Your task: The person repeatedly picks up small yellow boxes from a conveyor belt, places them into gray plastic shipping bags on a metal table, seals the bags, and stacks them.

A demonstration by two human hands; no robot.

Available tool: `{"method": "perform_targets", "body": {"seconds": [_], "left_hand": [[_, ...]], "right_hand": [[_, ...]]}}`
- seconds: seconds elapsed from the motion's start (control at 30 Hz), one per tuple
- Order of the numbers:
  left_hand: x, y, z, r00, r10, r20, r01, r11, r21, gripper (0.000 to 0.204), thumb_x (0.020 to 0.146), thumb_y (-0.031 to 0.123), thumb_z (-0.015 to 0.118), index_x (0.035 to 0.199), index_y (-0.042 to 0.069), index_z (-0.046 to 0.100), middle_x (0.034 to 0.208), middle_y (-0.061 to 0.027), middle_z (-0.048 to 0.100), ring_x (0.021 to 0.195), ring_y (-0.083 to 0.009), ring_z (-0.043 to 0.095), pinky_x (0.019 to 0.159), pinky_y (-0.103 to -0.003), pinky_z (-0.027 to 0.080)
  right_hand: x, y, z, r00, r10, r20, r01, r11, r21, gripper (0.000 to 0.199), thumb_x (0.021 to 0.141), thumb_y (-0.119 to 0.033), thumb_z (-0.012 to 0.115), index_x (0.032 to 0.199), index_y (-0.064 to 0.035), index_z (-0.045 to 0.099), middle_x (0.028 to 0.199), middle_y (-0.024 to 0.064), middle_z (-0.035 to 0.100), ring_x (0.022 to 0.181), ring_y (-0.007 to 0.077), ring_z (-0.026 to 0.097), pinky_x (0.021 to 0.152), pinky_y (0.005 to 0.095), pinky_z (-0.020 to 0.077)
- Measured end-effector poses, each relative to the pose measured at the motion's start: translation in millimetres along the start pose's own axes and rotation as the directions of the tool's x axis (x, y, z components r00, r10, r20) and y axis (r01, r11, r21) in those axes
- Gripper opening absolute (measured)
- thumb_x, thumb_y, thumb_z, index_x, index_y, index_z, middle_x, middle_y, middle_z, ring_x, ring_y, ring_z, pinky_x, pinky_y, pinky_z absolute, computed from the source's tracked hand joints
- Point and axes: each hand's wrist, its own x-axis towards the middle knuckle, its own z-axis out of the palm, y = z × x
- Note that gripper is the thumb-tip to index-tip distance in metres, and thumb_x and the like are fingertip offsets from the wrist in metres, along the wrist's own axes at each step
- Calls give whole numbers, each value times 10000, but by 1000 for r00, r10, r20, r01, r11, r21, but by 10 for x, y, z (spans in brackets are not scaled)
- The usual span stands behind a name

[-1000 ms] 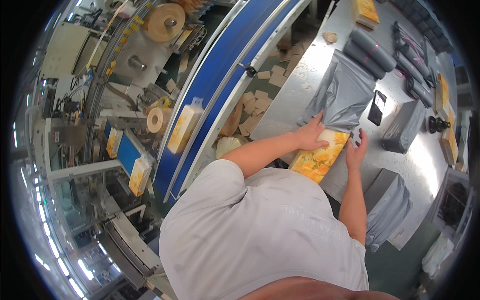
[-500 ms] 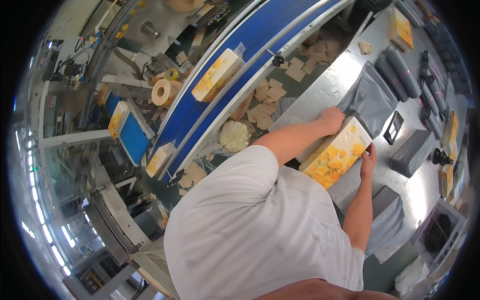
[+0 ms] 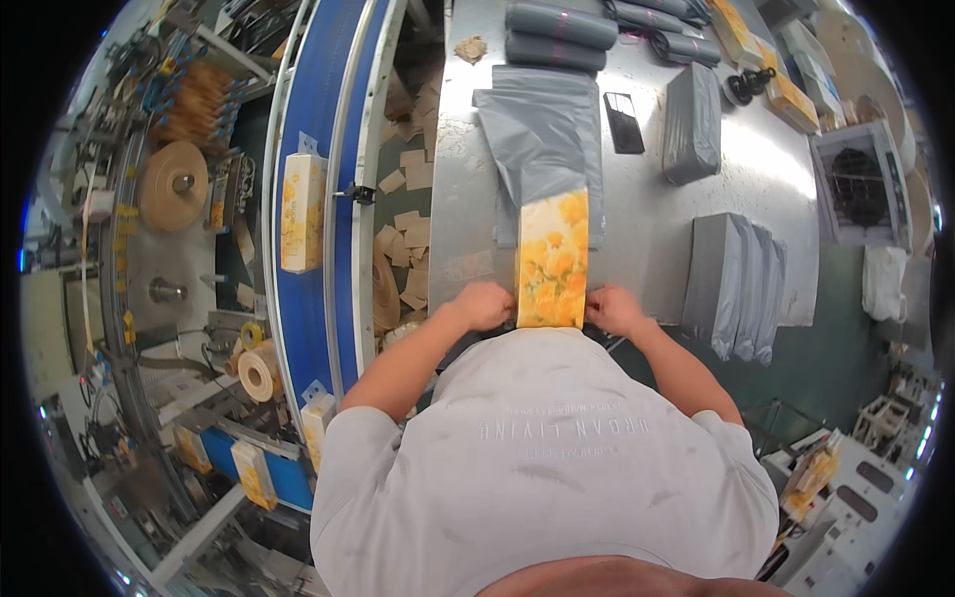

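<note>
A cream oblong pack with yellow flowers (image 3: 553, 264) lies lengthwise in front of me, its near end against my shirt. Its far end is inside the mouth of a grey plastic bag (image 3: 542, 134) spread flat on the metal table. My left hand (image 3: 485, 305), fingers curled, presses on the pack's near left side. On the opposite side my right hand (image 3: 615, 308) is closed against the near right edge. The fingertips of both hands are partly hidden by the pack.
Rolls of grey bags (image 3: 562, 35) lie at the table's far edge. A black phone (image 3: 624, 122) and a grey-wrapped pack (image 3: 692, 124) are right of the bag; more wrapped packs (image 3: 731, 284) stand nearer. Left runs a blue conveyor (image 3: 303, 318) carrying a flowered pack (image 3: 303, 212).
My view and body have turned to face the table squarely. The pack's far end has gone into the grey bag, and both hands have shifted to its near end.
</note>
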Motion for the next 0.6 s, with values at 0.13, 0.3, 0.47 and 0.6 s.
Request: {"method": "perform_targets", "body": {"seconds": [0.13, 0.3, 0.47, 0.6], "left_hand": [[148, -3, 29, 899, -279, -336, 142, 914, -380, 190, 933, 196, 647, 1038, 57, 721, 1015, -192, 749, 967, -390, 721, 829, -519, 565], [676, -64, -549, 816, -326, -476, 37, 853, -520, 333, 932, 185, 709, 1216, 13, 682, 1054, -193, 751, 996, -366, 720, 866, -465, 563], [830, -236, -458, 831, -261, -492, 89, 934, -345, 383, 937, 168, 683, 1268, -26, 673, 1110, -226, 755, 1042, -384, 725, 927, -447, 567], [731, -233, -345, 824, -382, -419, 148, 859, -491, 373, 911, 134, 677, 1243, -35, 695, 1168, -267, 731, 1097, -443, 689, 955, -489, 548]], "right_hand": [[185, -11, -29, 899, 404, -166, -304, 852, 426, 249, 964, -256, 699, 1043, -21, 722, 926, 162, 757, 975, 334, 719, 818, 435, 562], [1231, -51, -501, 719, 206, -664, 299, 770, 563, 401, 960, -223, 735, 1316, -47, 678, 1122, 111, 767, 965, 202, 704, 857, 369, 559], [1407, -249, -697, 871, 120, -477, 66, 932, 355, 380, 955, -164, 719, 1313, -38, 694, 1086, 55, 780, 901, 194, 706, 843, 355, 566], [1090, -74, -417, 891, 250, -380, 66, 755, 652, 302, 955, -165, 692, 1234, -56, 724, 1072, 88, 783, 888, 267, 735, 819, 380, 572]]}}
